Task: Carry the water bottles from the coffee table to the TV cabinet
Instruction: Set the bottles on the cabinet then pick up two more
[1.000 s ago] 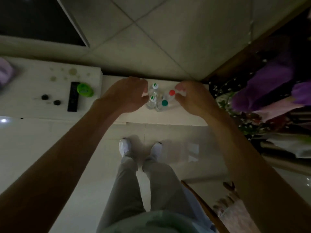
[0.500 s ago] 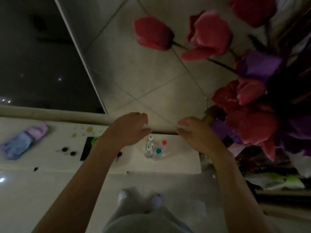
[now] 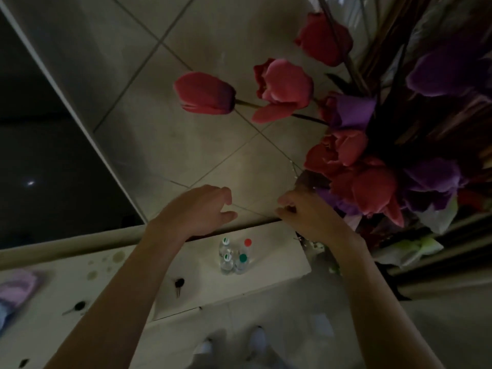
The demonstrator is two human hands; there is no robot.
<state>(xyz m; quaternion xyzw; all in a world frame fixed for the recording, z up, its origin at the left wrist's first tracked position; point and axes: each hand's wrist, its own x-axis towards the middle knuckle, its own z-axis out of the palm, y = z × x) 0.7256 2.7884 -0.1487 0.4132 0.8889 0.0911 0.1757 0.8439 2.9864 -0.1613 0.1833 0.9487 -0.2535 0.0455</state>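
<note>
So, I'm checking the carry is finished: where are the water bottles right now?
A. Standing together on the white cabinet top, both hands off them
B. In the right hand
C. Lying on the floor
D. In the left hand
A: the four water bottles stand clustered on the white cabinet top, with the left hand and right hand empty above them.

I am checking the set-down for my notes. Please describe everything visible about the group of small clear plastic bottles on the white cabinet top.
The group of small clear plastic bottles has four bottles standing upright, packed close together on the white cabinet top. One has a red cap, one a solid green cap, two have white caps marked green. Bodies look transparent; contents cannot be judged in the dim light. Neither the left hand nor the right hand touches them.
</note>
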